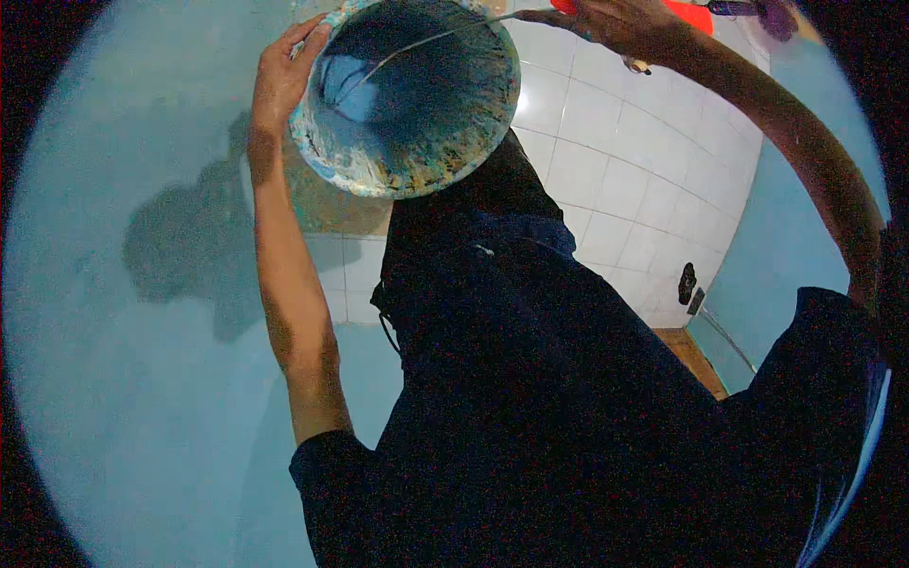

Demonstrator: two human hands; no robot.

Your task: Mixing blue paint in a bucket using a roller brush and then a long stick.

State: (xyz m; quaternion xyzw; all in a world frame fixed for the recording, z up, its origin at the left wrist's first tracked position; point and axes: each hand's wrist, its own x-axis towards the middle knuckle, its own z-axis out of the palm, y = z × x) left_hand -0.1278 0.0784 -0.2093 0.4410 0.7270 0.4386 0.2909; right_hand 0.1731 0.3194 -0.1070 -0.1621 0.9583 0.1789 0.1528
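My left hand [284, 76] is closed on the upper left rim of a paint-stained bucket [431, 142], which is tilted so that its inside faces me. A pool of light blue liquid [348, 95] lies in it. My right hand [615, 26] is beyond the bucket at the upper right, closed on a thin pale rod [426, 43] that reaches over the rim into the liquid. A small shadow of the rod shows inside.
A red object [696, 19] and a purple-and-dark item [776, 19] lie at the top right. A dark sandal [687, 282] and a long metal pole [724, 336] are on the right. Light blue surfaces flank the white tiled floor [615, 142].
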